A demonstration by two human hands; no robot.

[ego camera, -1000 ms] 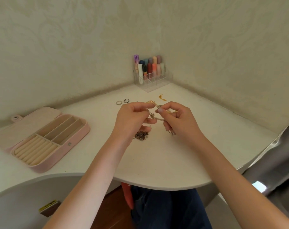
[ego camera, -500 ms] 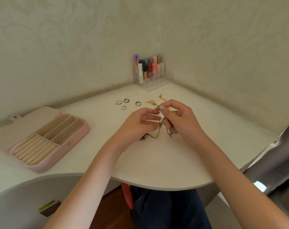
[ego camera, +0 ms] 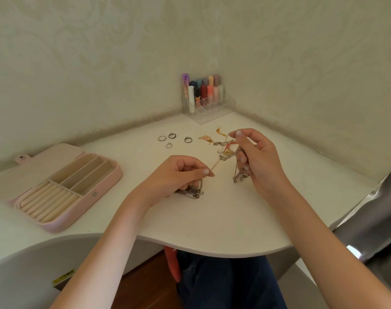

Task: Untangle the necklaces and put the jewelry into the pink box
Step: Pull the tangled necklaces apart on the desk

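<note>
Under left hand (ego camera: 176, 175), chain clump (ego camera: 191, 191) partly hidden, both hands' fingers (ego camera: 239, 136) pinching, seemingly, necklaces (ego camera: 225, 150)

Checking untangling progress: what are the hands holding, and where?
Left hand pinches a thin gold chain at its lower end; right hand pinches the tangled necklaces near the top.

Between my hands (ego camera: 181, 175) and the open pink box (ego camera: 96, 198) I see a bare stretch of tabletop (ego camera: 134, 157). Four rings (ego camera: 174, 139) lie scattered farther back, near the tangled necklaces (ego camera: 225, 150). The clear lipstick organizer (ego camera: 209, 108) fills the corner, where two walls close off the far side.
</note>
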